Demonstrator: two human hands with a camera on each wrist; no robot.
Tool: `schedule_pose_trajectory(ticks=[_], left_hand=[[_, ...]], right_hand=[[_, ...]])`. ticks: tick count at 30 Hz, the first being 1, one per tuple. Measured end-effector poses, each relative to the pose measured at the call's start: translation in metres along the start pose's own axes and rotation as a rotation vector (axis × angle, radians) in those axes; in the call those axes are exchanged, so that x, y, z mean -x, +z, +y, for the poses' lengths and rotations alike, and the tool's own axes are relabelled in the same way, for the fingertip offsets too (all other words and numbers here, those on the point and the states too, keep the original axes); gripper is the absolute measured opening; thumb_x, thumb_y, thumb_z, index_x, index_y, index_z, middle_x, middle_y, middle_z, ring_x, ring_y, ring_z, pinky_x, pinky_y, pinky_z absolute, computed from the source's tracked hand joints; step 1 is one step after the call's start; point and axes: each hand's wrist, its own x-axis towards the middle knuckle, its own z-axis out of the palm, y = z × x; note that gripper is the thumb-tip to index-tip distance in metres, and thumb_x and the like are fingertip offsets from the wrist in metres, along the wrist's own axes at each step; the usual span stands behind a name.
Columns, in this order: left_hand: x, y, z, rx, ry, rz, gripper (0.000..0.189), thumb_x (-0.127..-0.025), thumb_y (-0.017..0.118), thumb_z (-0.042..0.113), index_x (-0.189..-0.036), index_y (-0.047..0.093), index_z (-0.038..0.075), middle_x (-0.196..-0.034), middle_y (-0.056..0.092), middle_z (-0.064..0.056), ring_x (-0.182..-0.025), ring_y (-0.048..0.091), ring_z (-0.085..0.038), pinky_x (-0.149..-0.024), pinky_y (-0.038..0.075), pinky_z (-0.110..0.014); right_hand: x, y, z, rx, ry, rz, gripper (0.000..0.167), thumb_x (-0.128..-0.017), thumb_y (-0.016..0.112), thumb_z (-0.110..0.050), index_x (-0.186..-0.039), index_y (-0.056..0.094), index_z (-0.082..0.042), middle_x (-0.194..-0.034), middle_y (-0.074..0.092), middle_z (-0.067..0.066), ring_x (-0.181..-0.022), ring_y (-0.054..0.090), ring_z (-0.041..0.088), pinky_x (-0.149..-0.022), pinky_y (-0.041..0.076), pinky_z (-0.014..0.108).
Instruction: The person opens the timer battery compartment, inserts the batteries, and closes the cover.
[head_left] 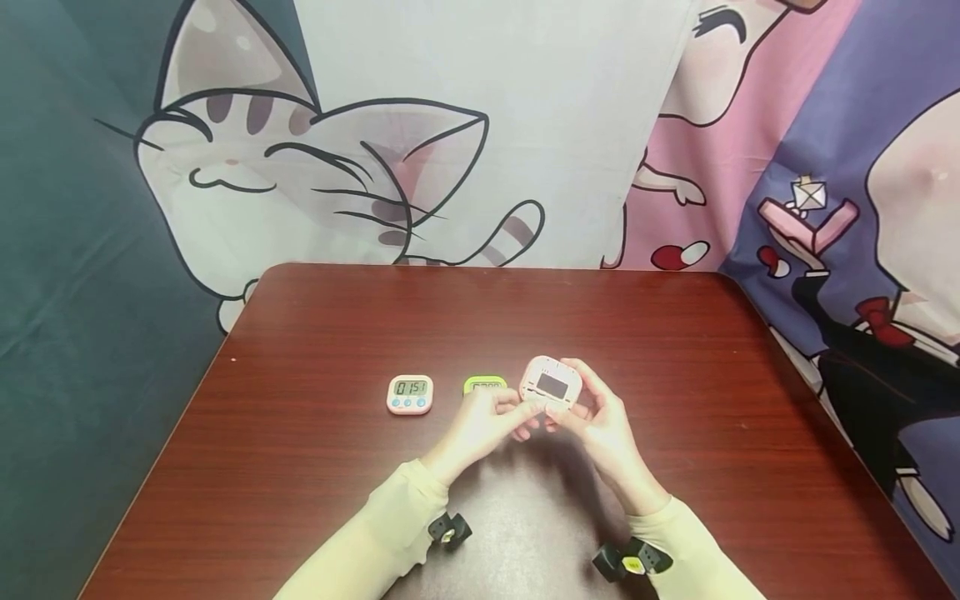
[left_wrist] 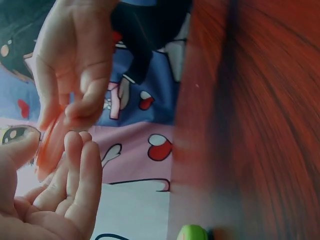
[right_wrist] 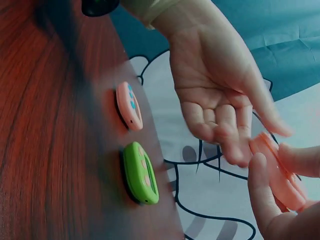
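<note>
Between both hands is a pale pink digital timer [head_left: 536,379], tilted, with a dark rectangle on the face turned up; it looks orange-pink in the left wrist view. My right hand [head_left: 611,429] pinches its right side, thumb over the lower edge and fingers behind. The thumb and fingers of my left hand [head_left: 483,425] lie on either side of its lower left edge; how firmly they press cannot be seen. Partly behind the left hand lies a green timer [head_left: 484,383]. Left of it sits another pink timer [head_left: 410,395], reading 0151, with blue buttons.
The reddish-brown table [head_left: 337,325] extends around the hands. Cartoon-printed cloths [head_left: 585,125] hang beyond its back and side edges. A black wrist camera [head_left: 450,530] sits on the left sleeve, and another black camera [head_left: 630,561] on the right sleeve.
</note>
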Motion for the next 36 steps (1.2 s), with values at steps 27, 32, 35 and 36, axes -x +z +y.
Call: schedule_pose_trajectory(ticks=[27, 32, 35, 36], left_hand=[[0.0026, -0.0034, -0.0035, 0.282, -0.069, -0.023, 0.026, -0.091, 0.062, 0.01, -0.098, 0.062, -0.015, -0.083, 0.068, -0.028, -0.069, 0.07, -0.021, -0.072, 0.057, -0.045], [0.0039, -0.0029, -0.0026, 0.272, -0.066, -0.007, 0.026, -0.091, 0.062, 0.011, -0.096, 0.063, -0.015, -0.081, 0.068, -0.027, -0.069, 0.07, -0.025, -0.071, 0.056, -0.046], [0.0052, -0.0009, -0.0017, 0.264, -0.059, 0.009, 0.026, -0.091, 0.063, 0.011, -0.094, 0.063, -0.015, -0.079, 0.068, -0.028, -0.071, 0.07, -0.033, -0.071, 0.056, -0.048], [0.0057, 0.0002, -0.0015, 0.257, -0.054, 0.017, 0.026, -0.091, 0.063, 0.011, -0.093, 0.063, -0.015, -0.078, 0.068, -0.028, -0.071, 0.069, -0.036, -0.071, 0.056, -0.049]], right_hand=[[-0.0005, -0.0032, 0.0017, 0.007, -0.03, -0.185, 0.053, -0.091, 0.055, 0.007, -0.134, 0.026, 0.006, -0.11, 0.059, 0.003, -0.077, 0.069, 0.019, -0.068, 0.058, 0.04], [0.0014, -0.0002, 0.001, 0.086, -0.056, -0.156, 0.072, -0.075, 0.067, 0.016, -0.135, 0.029, 0.005, -0.115, 0.057, 0.004, -0.086, 0.068, 0.015, -0.07, 0.058, 0.032], [0.002, 0.0013, 0.0009, 0.096, -0.064, -0.134, 0.071, -0.074, 0.068, 0.017, -0.134, 0.03, 0.005, -0.115, 0.057, 0.009, -0.084, 0.068, 0.015, -0.066, 0.058, 0.033], [0.0023, 0.0017, 0.0011, 0.105, -0.067, -0.12, 0.07, -0.074, 0.067, 0.018, -0.133, 0.031, 0.006, -0.115, 0.058, 0.012, -0.083, 0.068, 0.015, -0.065, 0.058, 0.033]])
